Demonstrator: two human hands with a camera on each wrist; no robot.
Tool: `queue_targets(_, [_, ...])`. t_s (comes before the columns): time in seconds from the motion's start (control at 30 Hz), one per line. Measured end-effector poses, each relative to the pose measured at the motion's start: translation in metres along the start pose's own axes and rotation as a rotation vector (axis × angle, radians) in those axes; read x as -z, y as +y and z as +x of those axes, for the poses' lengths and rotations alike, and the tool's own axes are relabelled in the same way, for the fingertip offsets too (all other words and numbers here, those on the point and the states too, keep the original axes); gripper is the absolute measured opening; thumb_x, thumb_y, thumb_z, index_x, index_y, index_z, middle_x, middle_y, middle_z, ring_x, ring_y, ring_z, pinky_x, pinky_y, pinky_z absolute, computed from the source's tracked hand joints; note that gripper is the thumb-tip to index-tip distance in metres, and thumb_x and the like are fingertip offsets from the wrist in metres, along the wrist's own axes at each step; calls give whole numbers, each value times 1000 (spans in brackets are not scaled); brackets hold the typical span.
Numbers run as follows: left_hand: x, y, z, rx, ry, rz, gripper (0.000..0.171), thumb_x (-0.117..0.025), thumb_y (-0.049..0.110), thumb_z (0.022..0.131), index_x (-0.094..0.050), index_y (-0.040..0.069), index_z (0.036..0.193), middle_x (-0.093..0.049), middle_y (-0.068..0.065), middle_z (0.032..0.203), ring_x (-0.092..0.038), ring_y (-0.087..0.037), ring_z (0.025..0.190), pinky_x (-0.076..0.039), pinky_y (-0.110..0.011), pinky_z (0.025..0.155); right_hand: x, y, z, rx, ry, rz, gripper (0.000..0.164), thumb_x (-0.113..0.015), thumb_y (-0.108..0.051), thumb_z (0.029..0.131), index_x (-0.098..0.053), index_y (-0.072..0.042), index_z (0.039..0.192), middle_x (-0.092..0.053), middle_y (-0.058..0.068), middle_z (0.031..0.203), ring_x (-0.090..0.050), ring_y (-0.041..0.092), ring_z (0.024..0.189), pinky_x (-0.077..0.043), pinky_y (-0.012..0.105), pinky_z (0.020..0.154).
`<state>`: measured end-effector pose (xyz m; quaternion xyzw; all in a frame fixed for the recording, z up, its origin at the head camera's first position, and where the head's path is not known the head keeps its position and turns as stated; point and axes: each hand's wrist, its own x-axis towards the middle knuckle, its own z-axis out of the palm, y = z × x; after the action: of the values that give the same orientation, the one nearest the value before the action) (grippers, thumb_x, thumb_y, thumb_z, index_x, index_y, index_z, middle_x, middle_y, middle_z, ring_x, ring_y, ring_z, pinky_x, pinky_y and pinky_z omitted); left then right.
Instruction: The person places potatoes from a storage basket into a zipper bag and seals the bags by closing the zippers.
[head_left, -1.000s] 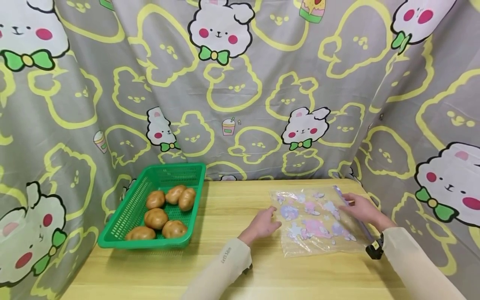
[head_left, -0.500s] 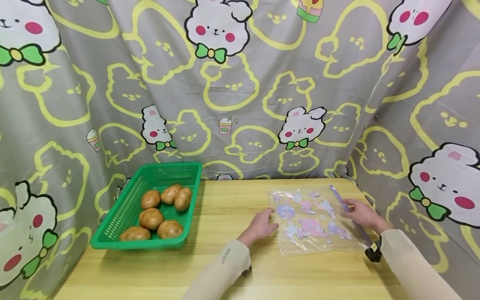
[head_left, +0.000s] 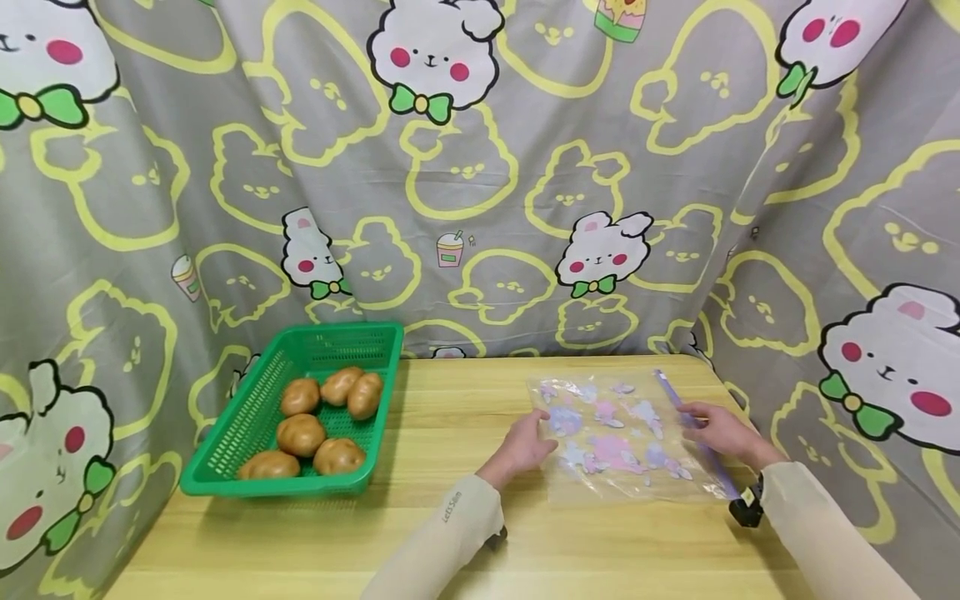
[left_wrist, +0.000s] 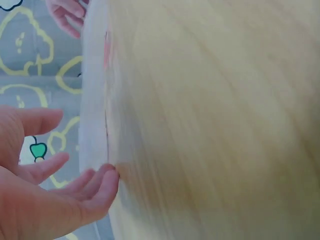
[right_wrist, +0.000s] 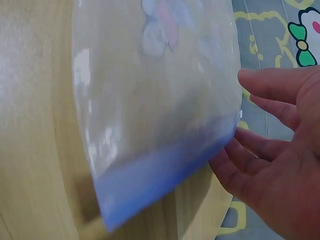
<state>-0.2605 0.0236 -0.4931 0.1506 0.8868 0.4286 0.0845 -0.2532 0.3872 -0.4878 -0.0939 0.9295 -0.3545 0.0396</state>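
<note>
A clear plastic zip bag (head_left: 611, 450) with pink and purple cartoon prints lies flat on the table, right of centre. Its purple zip edge (head_left: 681, 408) faces right. My left hand (head_left: 525, 442) is at the bag's left edge; in the left wrist view the lower fingertips (left_wrist: 111, 175) touch that edge, while the thumb stands apart. At the zip edge is my right hand (head_left: 723, 429). The right wrist view shows its lower fingers (right_wrist: 225, 165) against the purple strip (right_wrist: 150, 185), with thumb and fingers spread apart.
A green plastic basket (head_left: 197, 483) with several potatoes (head_left: 302, 435) stands on the left of the wooden table (head_left: 442, 417). Behind and at both sides hangs a grey patterned curtain (head_left: 510, 192).
The bag has shifted slightly to the left, its near left corner most. Both hands stay at its two edges and have hardly moved.
</note>
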Motion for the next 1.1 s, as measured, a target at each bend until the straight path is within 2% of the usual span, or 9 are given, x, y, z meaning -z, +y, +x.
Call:
queue_targets(0.1, [1, 0, 1, 20, 39, -67, 46, -70, 6, 82, -53, 3, 125, -49, -21, 123, -57, -21, 77, -50, -36, 69, -3, 1, 1, 14, 5, 63, 48, -64, -2, 86, -47, 16, 127, -41, 39, 129, -47, 54, 111, -47, 52, 85])
queue_targets(0.2, [3, -3, 1, 48, 41, -164, 47, -68, -1, 81, -52, 2, 125, -47, -22, 123, -50, -14, 59, -45, -28, 54, -6, 0, 1, 29, 5, 107, 50, -65, 2, 83, -45, 18, 126, -42, 40, 127, -48, 54, 110, -49, 49, 83])
queue_targets(0.27, [5, -6, 1, 51, 26, -196, 46, -67, -3, 80, -53, 2, 124, -51, -20, 118, -49, -13, 59, -44, -25, 53, -7, -1, 1, 30, 3, 130, 51, -65, 4, 82, -44, 18, 127, -41, 40, 128, -48, 54, 110, -49, 48, 83])
queue_targets(0.37, [8, -12, 1, 38, 5, -207, 44, -65, -5, 78, -56, 2, 120, -57, -14, 96, -48, -14, 61, -43, -25, 53, -9, -5, 0, 30, -6, 154, 53, -64, 5, 81, -43, 17, 128, -40, 40, 129, -47, 54, 111, -50, 47, 83])
queue_targets(0.5, [15, -20, 1, 20, -1, -188, 41, -61, -9, 74, -60, 1, 114, -50, -7, 74, -46, -14, 60, -40, -24, 51, -10, -11, 0, 31, -29, 198, 55, -65, 5, 80, -43, 15, 130, -38, 39, 131, -49, 52, 111, -51, 43, 81])
queue_targets(0.6, [20, -24, -1, 22, 0, -179, 39, -58, -10, 73, -62, 1, 110, -51, -8, 78, -45, -17, 64, -39, -25, 53, -12, -16, 0, 40, -53, 263, 57, -65, 5, 79, -42, 15, 130, -37, 39, 131, -49, 51, 111, -52, 41, 79])
queue_targets(0.83, [33, -35, -5, 26, 32, -200, 33, -62, -12, 77, -63, 0, 107, -57, -12, 105, -50, -22, 89, -46, -28, 63, -22, -24, 3, 64, -88, 373, 55, -65, 6, 81, -41, 17, 129, -39, 40, 129, -52, 48, 107, -53, 36, 77])
queue_targets(1.0, [45, -40, -10, 18, 65, -218, 29, -60, -11, 81, -63, 2, 107, -58, -11, 106, -56, -18, 76, -48, -27, 59, -28, -29, 7, 75, -85, 329, 50, -65, 0, 84, -45, 14, 127, -47, 36, 123, -56, 42, 103, -51, 31, 77])
queue_targets(1.1, [52, -43, -12, -16, 113, -215, 33, -57, -15, 78, -63, 2, 105, -59, -11, 103, -56, -16, 70, -47, -26, 57, -32, -35, 11, 65, -69, 313, 53, -66, -2, 84, -43, 13, 130, -52, 31, 119, -56, 39, 104, -50, 31, 79])
